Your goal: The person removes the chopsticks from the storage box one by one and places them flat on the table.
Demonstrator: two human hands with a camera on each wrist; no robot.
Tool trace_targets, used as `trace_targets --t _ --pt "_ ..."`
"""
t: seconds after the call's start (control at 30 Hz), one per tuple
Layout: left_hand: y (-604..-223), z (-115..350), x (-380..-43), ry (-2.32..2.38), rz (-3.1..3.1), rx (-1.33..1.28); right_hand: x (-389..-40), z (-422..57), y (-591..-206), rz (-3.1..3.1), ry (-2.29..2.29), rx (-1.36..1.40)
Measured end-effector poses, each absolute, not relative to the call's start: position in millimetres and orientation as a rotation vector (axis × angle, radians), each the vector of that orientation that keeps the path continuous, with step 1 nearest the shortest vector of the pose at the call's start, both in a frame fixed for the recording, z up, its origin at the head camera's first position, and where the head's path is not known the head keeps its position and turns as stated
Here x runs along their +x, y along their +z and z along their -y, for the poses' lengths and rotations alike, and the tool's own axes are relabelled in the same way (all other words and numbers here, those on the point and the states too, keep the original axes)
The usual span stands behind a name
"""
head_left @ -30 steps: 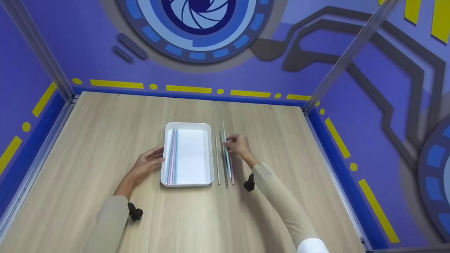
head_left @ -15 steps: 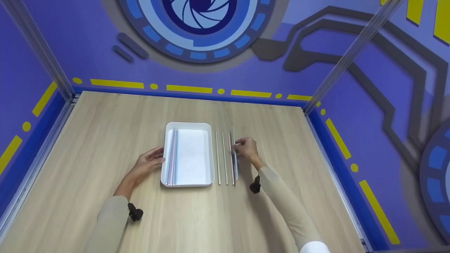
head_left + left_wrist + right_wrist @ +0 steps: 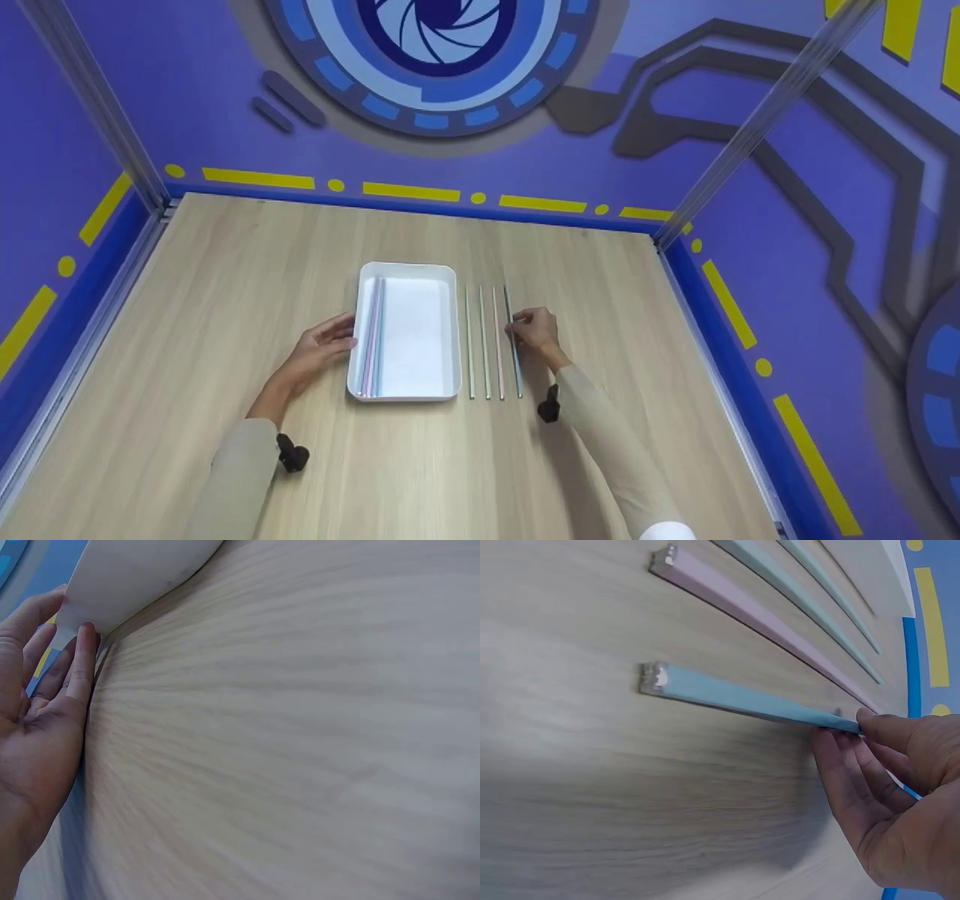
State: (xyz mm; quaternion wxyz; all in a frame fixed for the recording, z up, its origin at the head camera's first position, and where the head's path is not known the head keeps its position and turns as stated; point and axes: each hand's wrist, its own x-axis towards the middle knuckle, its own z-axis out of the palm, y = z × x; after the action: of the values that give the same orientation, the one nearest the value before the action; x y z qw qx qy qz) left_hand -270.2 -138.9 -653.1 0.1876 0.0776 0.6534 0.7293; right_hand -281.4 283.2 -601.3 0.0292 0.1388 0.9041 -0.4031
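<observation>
My right hand pinches a blue chopstick between thumb and fingers at its far part; its silver square end lies on the table. Left of it, a pink chopstick and two pale green chopsticks lie roughly parallel on the wood. A white rectangular tray stands beside them. Inside, pink and blue chopsticks lie along its left wall. My left hand rests its extended fingers against the tray's left outer side; in the left wrist view those fingertips touch the white wall.
The wooden table reaches back to a purple wall printed with yellow dashes. Metal frame posts stand at the back corners. A small black device sits at each wrist.
My right hand has moved right with the blue chopstick and lowered it beside the pink one, so the chopsticks outside now lie spaced in a row. My left hand stays at the tray.
</observation>
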Motion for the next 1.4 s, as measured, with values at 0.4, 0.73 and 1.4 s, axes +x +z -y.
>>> trace_targets --t 0.4,0.73,1.4 --pt "-652 137 -272 2.065 -1.828 0.237 -279 -282 -604 -2.88 -1.136 0.451" --pt "-652 136 -270 2.079 -1.799 0.268 -274 -283 -610 -2.887 -1.189 0.395" --pt "-652 138 -270 2.045 -1.837 0.202 -285 -274 -574 -2.848 -1.159 0.3"
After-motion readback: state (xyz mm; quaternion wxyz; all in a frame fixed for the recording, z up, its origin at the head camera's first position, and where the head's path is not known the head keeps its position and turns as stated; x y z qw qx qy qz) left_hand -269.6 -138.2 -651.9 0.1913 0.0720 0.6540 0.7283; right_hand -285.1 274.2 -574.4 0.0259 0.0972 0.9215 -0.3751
